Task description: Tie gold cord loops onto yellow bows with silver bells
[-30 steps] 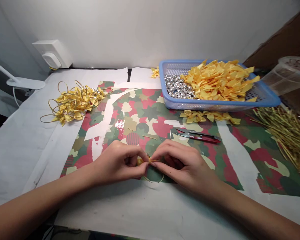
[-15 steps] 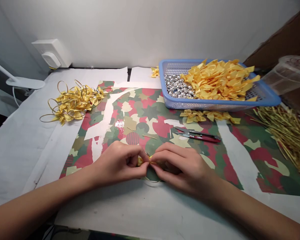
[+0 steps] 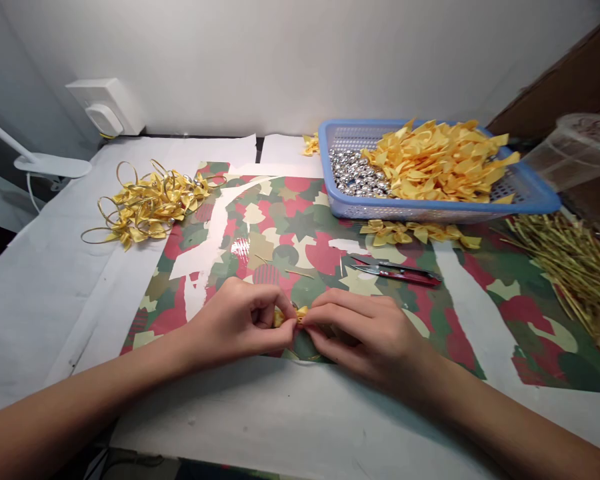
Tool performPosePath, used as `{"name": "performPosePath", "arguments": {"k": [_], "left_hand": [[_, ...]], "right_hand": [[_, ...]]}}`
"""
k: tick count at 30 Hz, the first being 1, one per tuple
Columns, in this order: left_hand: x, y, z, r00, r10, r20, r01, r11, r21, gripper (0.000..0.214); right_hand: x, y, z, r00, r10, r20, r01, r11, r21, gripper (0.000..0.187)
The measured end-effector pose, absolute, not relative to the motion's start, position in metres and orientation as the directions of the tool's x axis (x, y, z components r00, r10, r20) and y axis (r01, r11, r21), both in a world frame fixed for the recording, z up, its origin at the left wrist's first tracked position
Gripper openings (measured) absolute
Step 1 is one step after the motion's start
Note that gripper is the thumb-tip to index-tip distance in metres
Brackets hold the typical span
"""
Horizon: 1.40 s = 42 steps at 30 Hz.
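Between my hands, low over the near part of the patterned sheet, is a small yellow ribbon bow (image 3: pixel 303 311), mostly covered by fingers. My left hand (image 3: pixel 243 320) pinches it between thumb and index finger. From the other side, the thumb and fingertips of my right hand (image 3: pixel 363 330) close on the bow's right edge, almost touching the left fingertips. A thin gold cord shows faintly below them; how it runs through the bow is hidden. Thread snips (image 3: pixel 397 271) lie beyond my right hand.
A blue basket (image 3: pixel 445 209) holds silver beads (image 3: pixel 357 175) and yellow bows (image 3: pixel 437 160). More bows (image 3: pixel 420 232) lie before it. Gold cords (image 3: pixel 570 267) are at right, a transparent container (image 3: pixel 575 150) behind. Looped bows (image 3: pixel 150 207) are piled at left, near a white lamp base (image 3: pixel 53 165).
My fingertips have shifted slightly, and more of the bow shows between them. The gold cord loop below them is less visible. Both hands keep nearly the same place.
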<state>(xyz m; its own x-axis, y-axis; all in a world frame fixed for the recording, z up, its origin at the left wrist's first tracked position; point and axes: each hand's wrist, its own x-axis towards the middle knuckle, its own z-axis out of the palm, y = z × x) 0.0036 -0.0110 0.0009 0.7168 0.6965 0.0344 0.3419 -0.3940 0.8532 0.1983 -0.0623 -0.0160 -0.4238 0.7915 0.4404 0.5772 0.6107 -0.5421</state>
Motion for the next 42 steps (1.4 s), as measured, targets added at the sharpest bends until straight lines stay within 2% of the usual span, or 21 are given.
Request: {"name": "performPosePath", "arguments": {"k": [10,17,23,32,42], "left_hand": [[0.0025,-0.0107,-0.0001,0.715,0.699,0.022,0.358,-0.393,0.847,0.009],[0.0045,-0.0099,0.0010,0.709,0.705,0.002,0.360,-0.364,0.859,0.008],[0.0051,-0.0100,0.0029,0.700,0.714,-0.022,0.378,-0.344,0.859,0.009],[0.0039,-0.0108,0.0004,0.704,0.710,0.020,0.343,-0.364,0.866,0.009],[0.0042,-0.0094,0.0008,0.689,0.725,-0.007,0.380,-0.353,0.855,0.008]], "right_hand": [[0.1968,-0.0638,-0.0137,-0.394,0.821,0.414,0.566,0.571,-0.594,0.012],[0.1964,-0.0615,-0.0153,-0.432,0.767,0.473,0.577,0.639,-0.509,0.015],[0.1975,-0.0619,-0.0176,-0.441,0.776,0.451,0.580,0.630,-0.516,0.017],[0.1972,-0.0620,-0.0157,-0.413,0.795,0.444,0.586,0.605,-0.539,0.012],[0.1962,-0.0609,-0.0168,-0.462,0.714,0.525,0.631,0.681,-0.371,0.017]]}}
